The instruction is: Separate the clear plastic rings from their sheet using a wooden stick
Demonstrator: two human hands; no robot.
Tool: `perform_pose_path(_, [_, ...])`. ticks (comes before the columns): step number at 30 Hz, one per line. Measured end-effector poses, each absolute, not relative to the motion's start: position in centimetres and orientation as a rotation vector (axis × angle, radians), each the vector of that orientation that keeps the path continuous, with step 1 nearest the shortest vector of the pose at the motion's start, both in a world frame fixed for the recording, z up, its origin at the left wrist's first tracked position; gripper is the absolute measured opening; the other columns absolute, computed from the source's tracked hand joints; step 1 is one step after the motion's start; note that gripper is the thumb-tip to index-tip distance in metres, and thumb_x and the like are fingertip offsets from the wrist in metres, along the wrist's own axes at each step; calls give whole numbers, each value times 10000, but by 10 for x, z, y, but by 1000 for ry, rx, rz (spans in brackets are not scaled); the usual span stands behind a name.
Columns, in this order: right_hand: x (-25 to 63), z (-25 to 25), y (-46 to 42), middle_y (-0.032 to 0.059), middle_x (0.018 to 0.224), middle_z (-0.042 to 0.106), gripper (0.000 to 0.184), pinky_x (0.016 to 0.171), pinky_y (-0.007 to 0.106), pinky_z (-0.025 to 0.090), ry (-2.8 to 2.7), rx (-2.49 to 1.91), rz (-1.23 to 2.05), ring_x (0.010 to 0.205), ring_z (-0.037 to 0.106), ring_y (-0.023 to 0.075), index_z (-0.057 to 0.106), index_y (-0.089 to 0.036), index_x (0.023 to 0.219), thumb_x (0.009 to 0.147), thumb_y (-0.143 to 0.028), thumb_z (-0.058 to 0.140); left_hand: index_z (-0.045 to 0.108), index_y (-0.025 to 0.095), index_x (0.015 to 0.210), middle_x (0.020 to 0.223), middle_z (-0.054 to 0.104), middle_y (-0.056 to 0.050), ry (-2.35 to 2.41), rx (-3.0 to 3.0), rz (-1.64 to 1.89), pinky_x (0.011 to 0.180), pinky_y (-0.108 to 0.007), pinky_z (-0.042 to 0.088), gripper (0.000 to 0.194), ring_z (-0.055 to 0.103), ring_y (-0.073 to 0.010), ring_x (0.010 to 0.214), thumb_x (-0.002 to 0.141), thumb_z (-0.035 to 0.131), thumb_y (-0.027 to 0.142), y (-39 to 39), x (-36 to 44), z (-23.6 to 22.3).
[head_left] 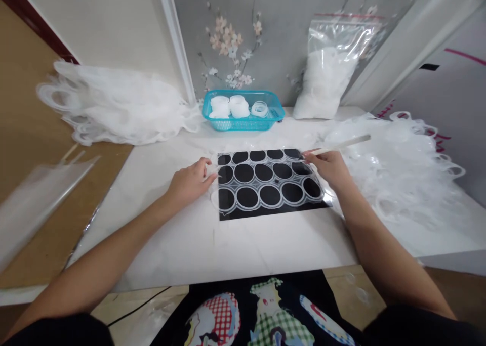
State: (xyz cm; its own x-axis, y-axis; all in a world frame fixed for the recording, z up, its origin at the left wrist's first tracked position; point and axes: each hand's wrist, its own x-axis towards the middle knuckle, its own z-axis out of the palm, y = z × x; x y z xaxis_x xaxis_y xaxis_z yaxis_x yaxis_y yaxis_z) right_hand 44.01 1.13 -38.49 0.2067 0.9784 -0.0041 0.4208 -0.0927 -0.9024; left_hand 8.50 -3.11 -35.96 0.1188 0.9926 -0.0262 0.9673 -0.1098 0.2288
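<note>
While left hand (190, 181) pins ring sheet (266, 181), right hand (330, 166) apparently gripping stick (341, 144).

— What colour is the mat (273, 212) under the ringed sheet (266, 178)?
— Black, and the sheet's rings show translucent white on it.
— And the basket (243, 121)?
— Turquoise, with white rolls (230, 106) inside.
— The wall panel (273, 37)?
— Grey, patterned with pale pink and white blossoms. The table (212, 245) is white, faintly marbled.
</note>
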Motion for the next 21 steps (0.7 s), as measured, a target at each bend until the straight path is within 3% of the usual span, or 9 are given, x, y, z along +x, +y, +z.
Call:
perform_pose_path(3, [400,-382,-8,47,712,673,312,487,248,380,-1404,-1475,965,634,579,151,716,-156,825,748,-457,681,640,205,1034,825,679,-12,1855,2445,37,566,-264,356,256,626,-178,682,942,467,369,-58,94,-351])
perform_pose_path(6, [351,-376,-34,25,704,674,264,505,244,406,-1654,-1272,1238,599,566,124,715,-162,893,767,-392,687,677,171,852,721,675,-29,1539,2838,-108,469,-255,312,279,637,-192,615,960,441,273,-93,97,-356])
perform_pose_path(10, [302,-379,-58,16,774,700,101,646,265,477,-1951,-1047,1220,693,616,132,699,-176,859,818,-255,651,646,101,1030,646,639,-22,1158,3294,105,396,-261,303,227,608,-173,511,903,460,78,-124,89,-379])
perform_pose_path(13, [289,-390,-65,26,857,718,63,726,276,492,-2008,-962,1143,783,650,147,682,-177,830,841,-195,623,625,88,1046,612,595,-2,1057,3397,199,390,-262,318,231,571,-150,471,886,464,45,-128,83,-391])
perform_pose_path(21, [289,-401,-69,29,861,720,53,656,254,495,-2036,-984,1045,747,658,145,660,-172,860,852,-173,608,593,74,1132,642,597,-9,1050,3389,168,386,-259,306,288,557,-133,481,899,431,26,-128,83,-391])
